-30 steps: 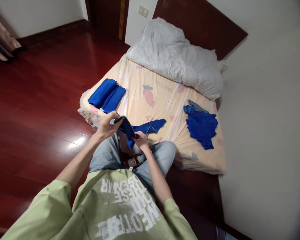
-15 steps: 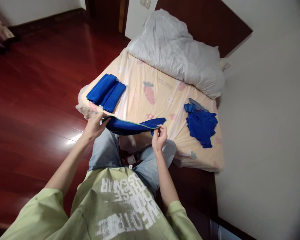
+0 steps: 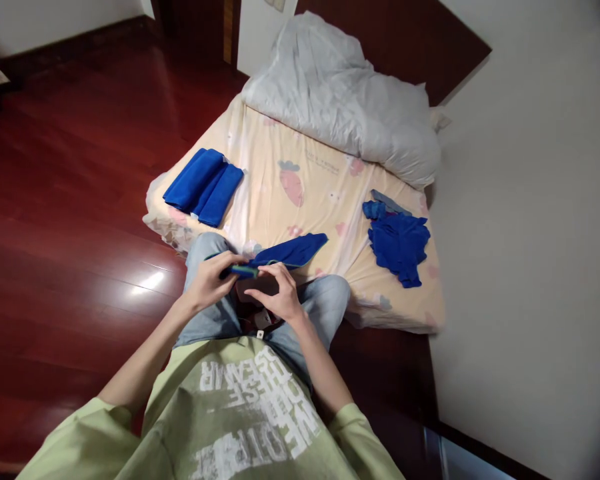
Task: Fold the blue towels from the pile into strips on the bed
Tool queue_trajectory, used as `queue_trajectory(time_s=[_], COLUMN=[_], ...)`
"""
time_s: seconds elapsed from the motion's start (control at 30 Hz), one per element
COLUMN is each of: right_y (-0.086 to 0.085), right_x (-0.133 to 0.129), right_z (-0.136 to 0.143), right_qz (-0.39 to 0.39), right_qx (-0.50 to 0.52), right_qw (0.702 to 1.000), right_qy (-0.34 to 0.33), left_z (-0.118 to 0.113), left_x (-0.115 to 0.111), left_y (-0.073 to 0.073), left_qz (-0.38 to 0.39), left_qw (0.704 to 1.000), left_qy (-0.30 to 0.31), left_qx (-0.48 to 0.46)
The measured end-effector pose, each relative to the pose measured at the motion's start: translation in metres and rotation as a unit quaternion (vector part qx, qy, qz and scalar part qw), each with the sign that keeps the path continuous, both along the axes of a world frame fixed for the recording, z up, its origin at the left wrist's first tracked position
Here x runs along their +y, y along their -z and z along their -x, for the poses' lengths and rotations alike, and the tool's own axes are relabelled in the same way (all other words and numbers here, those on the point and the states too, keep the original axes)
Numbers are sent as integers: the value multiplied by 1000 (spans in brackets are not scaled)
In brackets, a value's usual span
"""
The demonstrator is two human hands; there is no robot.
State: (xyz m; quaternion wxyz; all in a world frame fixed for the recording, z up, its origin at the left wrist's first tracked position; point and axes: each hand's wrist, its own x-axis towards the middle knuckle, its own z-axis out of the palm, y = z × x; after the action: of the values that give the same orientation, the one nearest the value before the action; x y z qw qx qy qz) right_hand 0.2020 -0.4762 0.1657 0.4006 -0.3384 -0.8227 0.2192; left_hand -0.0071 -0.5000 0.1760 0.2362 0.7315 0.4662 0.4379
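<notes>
A blue towel (image 3: 294, 251) with a greenish stitched edge lies partly folded over my lap and reaches onto the bed's near edge. My left hand (image 3: 213, 280) is closed on its bunched end, which is doubled over between fingers and thumb. Close beside it, my right hand (image 3: 283, 295) has its thumb spread away from the fingers, with the fingertips at the towel's folded edge. Whether they press on it is hard to see. On the bed's left side lie folded blue towels (image 3: 200, 183), side by side. A crumpled blue cloth pile (image 3: 399, 243) sits at the right.
The bed (image 3: 265, 193) has a cream sheet with a strawberry print. A bunched white quilt (image 3: 335, 93) covers its far end. A white wall (image 3: 530, 233) stands close on the right, and dark red wooden floor (image 3: 80, 200) stretches to the left.
My hands have come together, the right moving left towards the other. The towel, stretched between both hands before, is now doubled over in my left hand. My right hand's fingers have spread.
</notes>
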Motion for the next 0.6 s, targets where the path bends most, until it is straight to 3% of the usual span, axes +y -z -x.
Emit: queue_trajectory(time_s=[0.07,0.17,0.27,0.33,0.43,0.6], right_y=[21,59,86,93,91,98], right_x=[9,27,52,71,102,126], right_z=[-19,-45,-62,-69,-79,-89], right_qz=[12,41,60,56,69,128], right_qx=[-44,-100,-113,-138,-216,-301], right_qw=[999,992,974,961,949,940], right_qy=[3,71,185,235,220,98], left_z=[9,22,35,43,51,55], left_x=[-4,-11,-18,-22,-29,-36], left_y=[-2,-7,-13,-17,-19,-14], left_qz=[-1,-10,-3,0,-19,-22], left_qw=[997,987,989,993,995,990], left_qy=[-75,-156,-146,-119,-99,-138], left_qx=[-17,-35,-20,-3,12,16])
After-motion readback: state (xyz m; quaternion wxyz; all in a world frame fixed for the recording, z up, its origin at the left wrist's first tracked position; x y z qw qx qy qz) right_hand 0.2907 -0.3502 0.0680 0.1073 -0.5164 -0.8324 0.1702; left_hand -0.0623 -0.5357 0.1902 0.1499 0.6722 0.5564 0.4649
